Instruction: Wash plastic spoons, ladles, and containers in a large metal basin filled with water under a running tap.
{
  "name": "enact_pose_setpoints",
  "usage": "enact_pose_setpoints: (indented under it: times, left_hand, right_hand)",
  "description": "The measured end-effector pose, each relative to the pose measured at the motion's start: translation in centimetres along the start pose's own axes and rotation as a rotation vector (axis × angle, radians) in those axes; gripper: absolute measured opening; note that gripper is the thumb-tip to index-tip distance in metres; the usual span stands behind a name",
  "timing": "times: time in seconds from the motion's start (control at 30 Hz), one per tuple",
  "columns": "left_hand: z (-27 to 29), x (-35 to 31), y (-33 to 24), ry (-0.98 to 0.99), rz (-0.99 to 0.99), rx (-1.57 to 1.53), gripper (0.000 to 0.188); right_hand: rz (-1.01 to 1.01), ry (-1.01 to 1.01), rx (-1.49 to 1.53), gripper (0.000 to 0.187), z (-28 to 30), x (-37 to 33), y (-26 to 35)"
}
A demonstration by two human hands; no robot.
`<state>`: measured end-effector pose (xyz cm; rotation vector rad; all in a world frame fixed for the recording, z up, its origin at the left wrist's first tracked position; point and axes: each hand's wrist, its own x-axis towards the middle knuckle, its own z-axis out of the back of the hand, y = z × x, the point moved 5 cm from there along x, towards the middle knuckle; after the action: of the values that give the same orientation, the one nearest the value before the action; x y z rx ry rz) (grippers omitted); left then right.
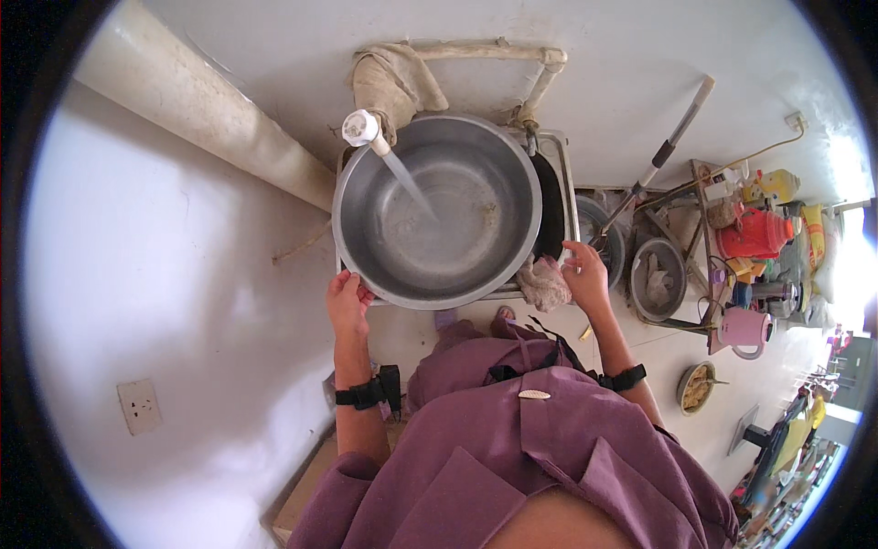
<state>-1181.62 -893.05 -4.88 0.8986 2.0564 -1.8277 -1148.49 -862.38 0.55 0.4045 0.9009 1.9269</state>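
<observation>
A large grey metal basin point(439, 224) rests on top of a sink point(563, 197) against the wall. Water runs into it from a white tap point(362, 128), and a shallow layer seems to cover its bottom. At the basin's lower left rim, my left hand point(349, 302) has its fingers curled against the edge. My right hand point(586, 274) is at the sink's right front corner, fingers bent and a little apart, with nothing visible in them. Beside it a crumpled, dirty-looking cloth point(544, 284) hangs over the sink's front edge.
A cloth-wrapped pipe point(485, 53) runs above the tap. On the left a thick pipe point(210, 110) slants along the wall. To the right are a long pole point(672, 137), a metal bowl point(658, 279), a red thermos point(754, 233) and a pink kettle point(743, 328).
</observation>
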Motion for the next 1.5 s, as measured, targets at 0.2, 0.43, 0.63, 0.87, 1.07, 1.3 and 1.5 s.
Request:
enact_pose_setpoints:
  times: [0.2,0.43,0.63,0.87,1.07,1.3,1.5]
  left_hand:
    - [0.6,0.4,0.2,0.006,0.000,0.006,0.020]
    - [-0.1,-0.5,0.0,0.010,-0.019,-0.002,0.025]
    - [-0.2,-0.8,-0.3,0.036,0.012,-0.007,0.036]
    - [0.9,-1.1,0.5,0.022,0.265,-0.324,0.063]
    - [0.6,-1.7,0.2,0.030,0.321,-0.385,0.071]
    - [0.7,-2.0,0.1,0.032,0.335,-0.410,0.068]
    - [1.7,-0.9,0.8,0.071,0.341,-0.367,0.046]
  right_hand:
    - [-0.065,0.014,0.008,0.039,0.2,-0.1,0.4]
    - [0.006,0.045,-0.007,0.040,-0.2,-0.7,0.7]
    - [0.052,0.163,-0.010,0.046,-0.9,-1.1,1.2]
    - [-0.044,0.187,0.035,0.042,-1.2,-1.4,0.5]
    - [0.019,0.182,0.003,0.038,-1.5,-1.6,0.0]
    - [-0.019,0.154,0.042,0.038,-1.4,-2.2,0.3]
    - [-0.034,0.144,0.089,0.035,-1.8,-2.5,-0.2]
